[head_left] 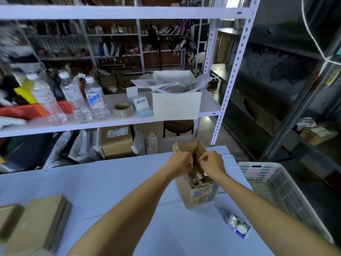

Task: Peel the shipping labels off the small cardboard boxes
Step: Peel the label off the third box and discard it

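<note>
An open cardboard box (pixel 200 195) stands upright on the table, with crumpled label scraps (pixel 196 179) inside. Both my hands hover over its opening. My left hand (pixel 181 162) has its fingers curled at the edge of the box's upright flap (pixel 198 151). My right hand (pixel 212 163) is a fist just right of that flap, thumb against forefinger, and I see nothing in it. Two closed cardboard boxes (pixel 36 223) lie at the table's near left. A crumpled peeled label (pixel 237 225) lies on the cloth near my right forearm.
The table (pixel 110 185) has a pale blue cloth. A white perforated basket (pixel 276 187) stands at its right edge. Behind it, a white shelf (pixel 114 122) holds water bottles (pixel 73 100), a tape roll (pixel 122 109) and an open white box (pixel 176 106).
</note>
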